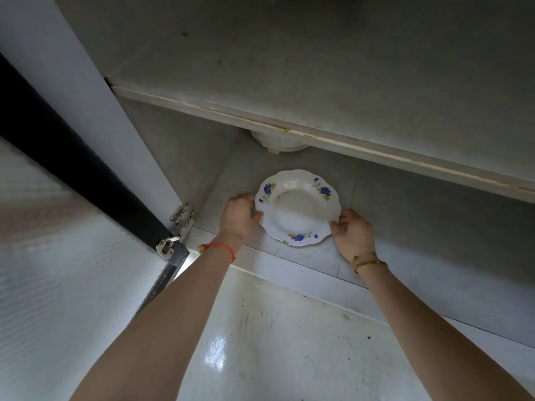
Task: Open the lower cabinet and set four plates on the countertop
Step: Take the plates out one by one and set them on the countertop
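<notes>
A white plate point(299, 208) with blue flowers and a scalloped rim is held inside the open lower cabinet, just above its bottom shelf point(405, 215). My left hand point(240, 214) grips the plate's left rim. My right hand point(351, 234) grips its lower right rim. Further back, a white stack of dishes point(278, 141) peeks out from under the middle shelf point(318, 137), mostly hidden by it.
The cabinet door point(58, 256) stands open at the left, its hinges point(181, 217) near my left wrist. The middle shelf's front edge overhangs the plate. A glossy white tiled floor point(275, 342) lies below the cabinet's sill.
</notes>
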